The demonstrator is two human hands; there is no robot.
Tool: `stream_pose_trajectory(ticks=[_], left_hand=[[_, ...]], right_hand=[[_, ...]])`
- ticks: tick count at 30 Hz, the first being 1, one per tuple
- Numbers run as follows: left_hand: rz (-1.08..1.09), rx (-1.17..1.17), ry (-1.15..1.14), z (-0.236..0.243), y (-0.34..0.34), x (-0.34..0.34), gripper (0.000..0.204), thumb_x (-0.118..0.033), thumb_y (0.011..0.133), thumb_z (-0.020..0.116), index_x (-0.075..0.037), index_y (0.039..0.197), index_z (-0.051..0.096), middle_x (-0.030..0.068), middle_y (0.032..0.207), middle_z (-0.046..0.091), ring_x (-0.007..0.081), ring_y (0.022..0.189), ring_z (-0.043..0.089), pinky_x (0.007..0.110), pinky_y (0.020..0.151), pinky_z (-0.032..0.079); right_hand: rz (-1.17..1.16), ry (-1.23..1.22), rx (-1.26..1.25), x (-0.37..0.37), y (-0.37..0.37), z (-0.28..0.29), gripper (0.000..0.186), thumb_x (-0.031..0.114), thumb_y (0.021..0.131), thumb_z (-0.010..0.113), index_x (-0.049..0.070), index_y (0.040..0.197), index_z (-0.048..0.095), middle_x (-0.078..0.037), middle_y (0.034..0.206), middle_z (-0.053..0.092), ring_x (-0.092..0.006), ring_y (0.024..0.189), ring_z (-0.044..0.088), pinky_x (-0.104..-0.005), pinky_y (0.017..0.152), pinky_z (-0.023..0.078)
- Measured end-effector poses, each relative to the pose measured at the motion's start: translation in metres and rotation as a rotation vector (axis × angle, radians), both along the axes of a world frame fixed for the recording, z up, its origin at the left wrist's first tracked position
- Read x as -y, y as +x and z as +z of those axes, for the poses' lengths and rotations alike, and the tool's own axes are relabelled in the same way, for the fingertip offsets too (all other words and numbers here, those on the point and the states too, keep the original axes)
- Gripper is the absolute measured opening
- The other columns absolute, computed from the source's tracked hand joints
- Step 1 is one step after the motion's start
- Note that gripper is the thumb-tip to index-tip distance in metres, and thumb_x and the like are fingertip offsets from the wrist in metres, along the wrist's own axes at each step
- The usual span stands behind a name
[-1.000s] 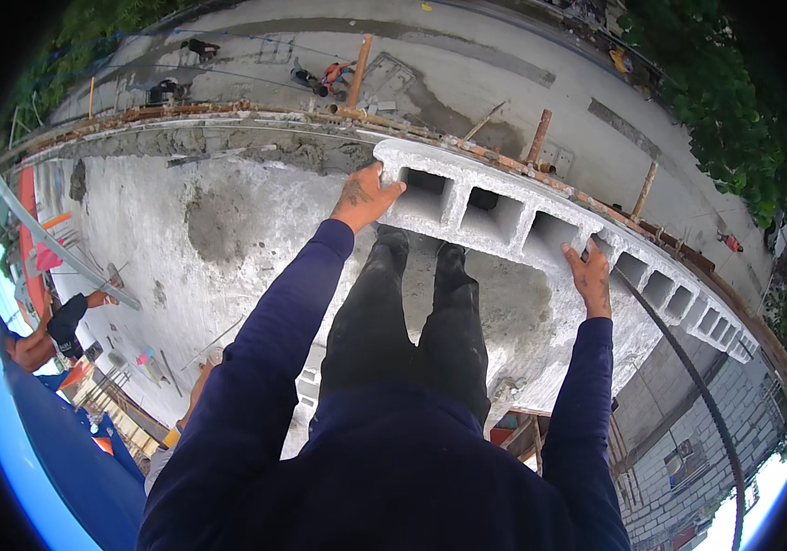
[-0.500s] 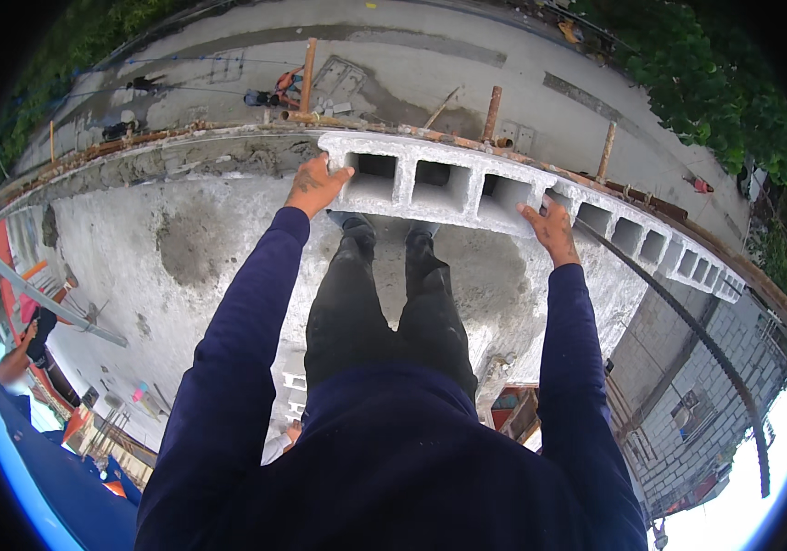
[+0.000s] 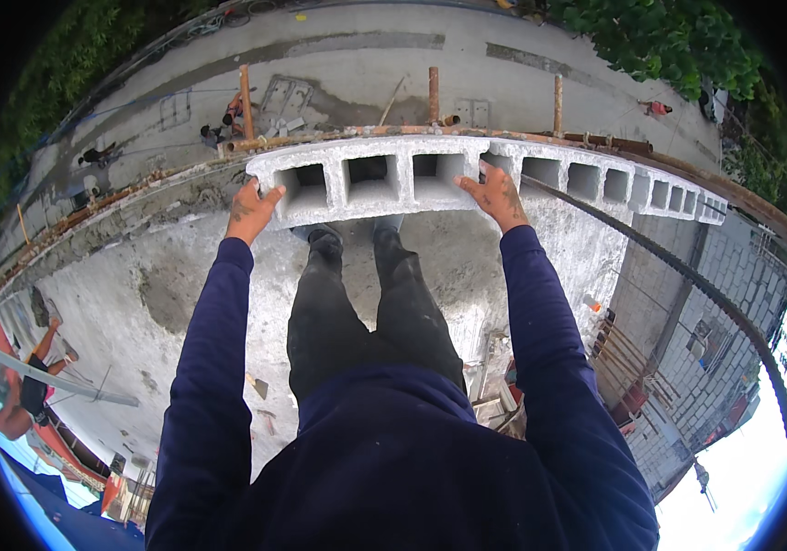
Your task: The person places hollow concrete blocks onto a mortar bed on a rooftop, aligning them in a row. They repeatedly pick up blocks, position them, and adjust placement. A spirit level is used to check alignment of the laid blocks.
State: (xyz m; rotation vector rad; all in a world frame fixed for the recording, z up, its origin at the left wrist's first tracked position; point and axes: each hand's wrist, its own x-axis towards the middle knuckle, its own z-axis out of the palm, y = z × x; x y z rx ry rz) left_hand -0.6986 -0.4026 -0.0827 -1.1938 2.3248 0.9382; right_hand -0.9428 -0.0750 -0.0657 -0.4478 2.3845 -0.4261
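Note:
A grey concrete hollow block (image 3: pixel 405 179) lies along the wall edge in front of me, its open cells facing up toward me. My left hand (image 3: pixel 254 209) grips its left end, thumb over the near rim and fingers around the outside. At the block's right end, my right hand (image 3: pixel 498 195) is closed on it, thumb over the rim of the last cell. Beyond my right hand a row of similar hollow blocks (image 3: pixel 595 154) continues right along the edge. The block's right end sits against or very close to that row; the exact contact is hidden by my fingers.
A ribbed steel bar (image 3: pixel 678 266) rises from among the blocks and bends toward the lower right. Rough mortar (image 3: pixel 159 200) covers the edge at left. Rusty upright pipes (image 3: pixel 434 96) stand along the far side, above a street. Another person (image 3: pixel 33 386) is at far left.
Both hands keep their grip on the block. The hands, block, pipes and street all appear farther left, as the view has turned. The person at left shows more fully.

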Motion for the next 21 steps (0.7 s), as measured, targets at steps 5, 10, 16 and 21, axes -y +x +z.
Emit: stream_pose_trajectory(ticks=[5,10,16,21], left_hand=[[0.000,-0.041,-0.021,0.000,0.001,-0.001,0.076,-0.047,0.076,0.062,0.014,0.118,0.045,0.0316,0.115,0.051,0.0390,0.110,0.050,0.039,0.094,0.039],[0.022,-0.046,-0.004,-0.006,0.003,-0.001,0.077,-0.047,0.076,0.062,0.014,0.119,0.045,0.0315,0.116,0.051,0.0390,0.110,0.050,0.039,0.094,0.039],[0.055,-0.029,0.056,0.000,0.003,-0.001,0.079,-0.050,0.076,0.061,0.012,0.122,0.042,0.0297,0.120,0.049,0.0376,0.115,0.047,0.038,0.096,0.037],[0.088,-0.024,0.092,0.007,0.002,-0.002,0.078,-0.053,0.078,0.056,0.010,0.122,0.044,0.0292,0.121,0.048,0.0374,0.116,0.045,0.038,0.098,0.036]], right_hand=[[-0.015,0.030,0.001,0.001,0.004,0.001,0.077,0.050,0.071,0.067,-0.010,0.117,0.050,-0.031,0.105,0.057,-0.0387,0.103,0.056,-0.0383,0.088,0.044],[-0.032,0.028,-0.037,0.002,0.005,0.001,0.074,0.045,0.069,0.069,-0.007,0.118,0.051,-0.029,0.105,0.058,-0.0359,0.101,0.058,-0.0392,0.086,0.046],[0.000,0.014,0.058,0.005,0.000,0.004,0.069,0.043,0.070,0.068,-0.007,0.116,0.053,-0.028,0.102,0.059,-0.0371,0.099,0.058,-0.0391,0.085,0.047],[0.030,0.030,-0.020,0.008,-0.006,0.005,0.067,0.041,0.072,0.068,-0.010,0.112,0.053,-0.030,0.101,0.058,-0.0376,0.098,0.059,-0.0389,0.083,0.047]])
